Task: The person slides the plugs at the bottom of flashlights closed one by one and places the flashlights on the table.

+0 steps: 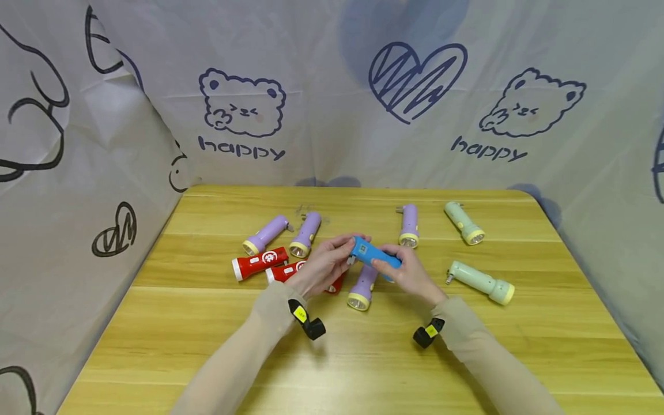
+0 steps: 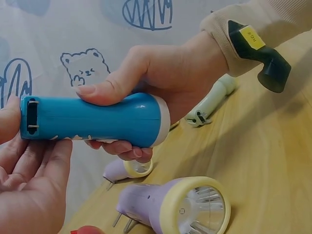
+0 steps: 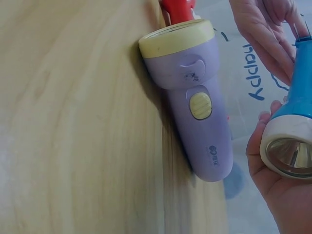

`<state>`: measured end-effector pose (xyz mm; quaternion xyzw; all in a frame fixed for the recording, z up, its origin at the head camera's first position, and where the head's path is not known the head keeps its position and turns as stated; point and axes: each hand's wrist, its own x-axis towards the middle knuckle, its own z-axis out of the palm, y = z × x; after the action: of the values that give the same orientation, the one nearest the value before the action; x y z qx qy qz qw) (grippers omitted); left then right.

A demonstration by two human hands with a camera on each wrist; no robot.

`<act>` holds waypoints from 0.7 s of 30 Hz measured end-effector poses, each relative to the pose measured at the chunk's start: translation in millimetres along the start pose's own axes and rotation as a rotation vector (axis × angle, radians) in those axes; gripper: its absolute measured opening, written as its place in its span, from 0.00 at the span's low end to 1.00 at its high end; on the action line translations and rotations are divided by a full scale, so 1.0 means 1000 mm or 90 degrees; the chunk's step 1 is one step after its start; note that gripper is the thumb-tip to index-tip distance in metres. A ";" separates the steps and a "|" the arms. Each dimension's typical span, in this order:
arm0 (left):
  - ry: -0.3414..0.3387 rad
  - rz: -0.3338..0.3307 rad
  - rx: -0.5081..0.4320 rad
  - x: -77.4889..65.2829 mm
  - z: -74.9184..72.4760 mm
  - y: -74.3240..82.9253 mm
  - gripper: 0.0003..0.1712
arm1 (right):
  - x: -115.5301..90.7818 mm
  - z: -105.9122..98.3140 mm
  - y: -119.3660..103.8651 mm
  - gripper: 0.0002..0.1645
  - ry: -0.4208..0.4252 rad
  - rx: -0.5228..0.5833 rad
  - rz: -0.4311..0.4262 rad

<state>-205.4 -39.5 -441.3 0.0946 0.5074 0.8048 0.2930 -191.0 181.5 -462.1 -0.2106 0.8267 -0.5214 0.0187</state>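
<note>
Both hands hold a blue flashlight (image 1: pixel 374 253) above the table. My right hand (image 1: pixel 410 275) grips it round the body near its white-rimmed head, thumb along the side. At the tail end, my left hand (image 1: pixel 323 264) pinches it between thumb and fingers. Two metal plug prongs (image 2: pixel 33 117) show in a dark slot at that tail. Below the hands lies a purple flashlight (image 1: pixel 363 286) with a yellow rim; in the right wrist view its yellow switch (image 3: pixel 200 106) faces the camera. Red flashlights (image 1: pixel 259 263) lie beside the left hand, partly hidden by it.
Two purple flashlights (image 1: pixel 267 235) lie at the back left, and another purple one (image 1: pixel 409 222) stands out behind the right hand. Two pale green flashlights (image 1: pixel 479 282) are on the right. A printed cloth (image 1: pixel 332 115) hangs behind the wooden table (image 1: pixel 181 323).
</note>
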 end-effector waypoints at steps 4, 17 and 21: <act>0.004 -0.002 0.000 0.001 0.001 0.002 0.26 | 0.000 -0.001 -0.001 0.15 0.004 -0.003 0.007; 0.038 -0.005 0.024 0.005 0.004 0.004 0.22 | -0.002 -0.005 -0.004 0.15 -0.013 0.006 0.018; 0.060 -0.007 0.042 0.007 0.005 0.005 0.23 | -0.004 -0.004 -0.007 0.16 -0.016 0.017 0.027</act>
<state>-210.5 -33.6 -435.8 0.0631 0.5476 0.7895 0.2701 -186.3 183.9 -454.7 -0.1995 0.8238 -0.5289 0.0428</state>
